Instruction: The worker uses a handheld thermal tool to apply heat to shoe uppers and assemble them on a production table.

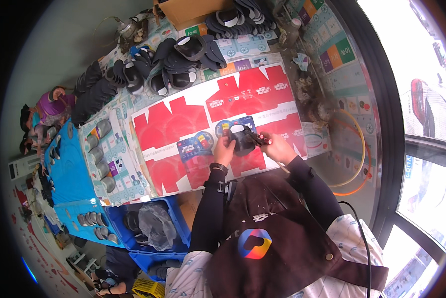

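My left hand [224,150] grips the left edge of a dark curved shell-like piece [242,144] with a pale patch at its top. Fingers wrap around a small black-and-red hand tool [263,140] in my right hand [281,150]; it looks like a spray gun, with a thin hose trailing below. The tool's front end is close to the right side of the dark piece, and I cannot tell if they touch. Both hands are over a flat red-and-white printed cardboard sheet [173,121] on the table.
Stacks of similar dark pieces [190,47] line the table's far side, below a cardboard box [188,12]. Grey curved pieces [98,154] lie at left, near a blue-covered table [74,174]. Blue crates [182,218] stand beside me. Hoses [363,149] hang at right. Other people [54,107] work at far left.
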`<state>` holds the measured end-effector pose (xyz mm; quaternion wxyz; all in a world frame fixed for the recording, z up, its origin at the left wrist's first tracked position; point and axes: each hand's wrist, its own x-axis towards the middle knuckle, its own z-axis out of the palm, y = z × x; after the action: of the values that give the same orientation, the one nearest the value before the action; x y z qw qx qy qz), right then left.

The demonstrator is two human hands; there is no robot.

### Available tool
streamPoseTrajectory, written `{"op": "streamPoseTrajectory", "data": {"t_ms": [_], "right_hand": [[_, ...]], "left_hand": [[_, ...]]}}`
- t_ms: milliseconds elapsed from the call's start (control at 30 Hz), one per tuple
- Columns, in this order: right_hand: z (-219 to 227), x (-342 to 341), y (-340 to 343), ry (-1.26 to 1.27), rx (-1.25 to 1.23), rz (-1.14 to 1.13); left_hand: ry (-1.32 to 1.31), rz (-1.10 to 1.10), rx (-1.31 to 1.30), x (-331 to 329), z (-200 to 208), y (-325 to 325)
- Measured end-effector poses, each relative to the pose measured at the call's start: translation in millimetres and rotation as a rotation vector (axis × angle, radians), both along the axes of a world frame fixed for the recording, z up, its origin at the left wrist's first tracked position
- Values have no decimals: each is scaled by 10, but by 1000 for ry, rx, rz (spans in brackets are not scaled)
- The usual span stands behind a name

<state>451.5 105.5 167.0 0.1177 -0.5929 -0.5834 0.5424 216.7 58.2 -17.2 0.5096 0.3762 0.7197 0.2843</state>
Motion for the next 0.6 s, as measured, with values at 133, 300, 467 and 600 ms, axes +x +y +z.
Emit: {"op": "streamPoseTrajectory", "data": {"t_ms": [133, 300, 467, 600], "right_hand": [[61, 11, 43, -119, 1, -51], [-30, 5, 34, -45, 68, 31], [-71, 82, 13, -155, 30, 7], [108, 42, -22, -183, 3, 84]], "left_hand": [[13, 14, 9, 32, 19, 11], [-35, 4, -27, 14, -20, 20], [-50, -14, 51, -21, -94, -26], [-52, 3, -5, 37, -38, -27]]}}
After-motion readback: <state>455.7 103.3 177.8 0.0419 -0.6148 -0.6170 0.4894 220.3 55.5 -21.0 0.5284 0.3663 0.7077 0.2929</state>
